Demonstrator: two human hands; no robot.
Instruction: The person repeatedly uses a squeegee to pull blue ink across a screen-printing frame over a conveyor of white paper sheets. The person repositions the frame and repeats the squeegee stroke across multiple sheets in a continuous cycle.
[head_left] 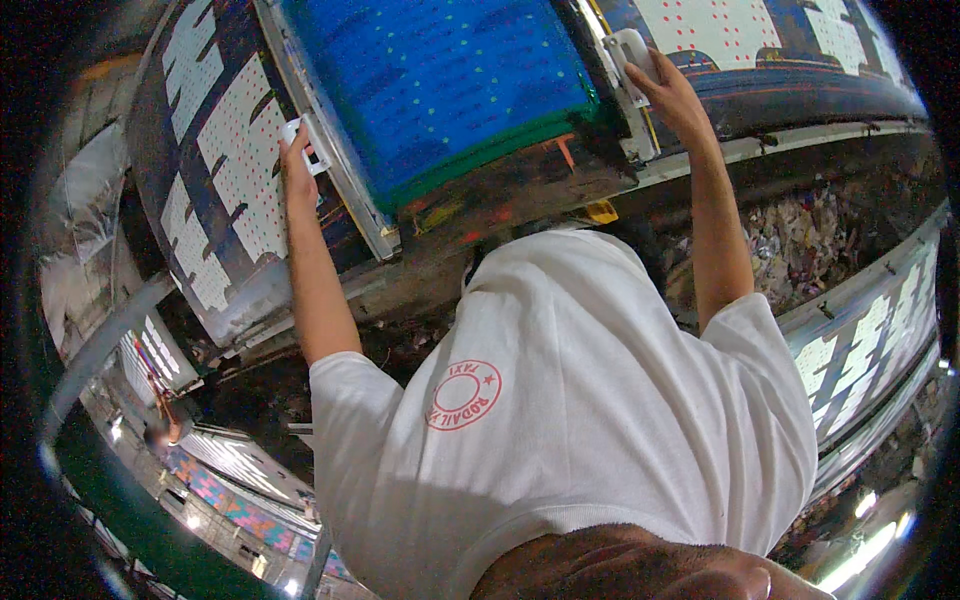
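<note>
A screen-printing frame (384, 215) with a blue mesh (450, 90) and dark green lower border lies in front of me, between my two arms. At its left rail, my left hand (297, 170) is closed around a white handle (308, 148); part of the fingers is hidden. My right hand (678, 100) grips a similar white handle (632, 58) on the right rail, the thumb lying against it. Both arms are stretched forward. White fabric pieces with red dots lie on the dark printing table (225, 325), the left ones (240, 150) and right ones (710, 25) on either side of the frame.
Below the table's edge at right lies a heap of scraps (800, 235). Another table with pale pieces (870, 330) runs behind me on the right. Far off at lower left, a person (168, 425) stands near more tables. Clear plastic sheeting (90, 190) hangs at left.
</note>
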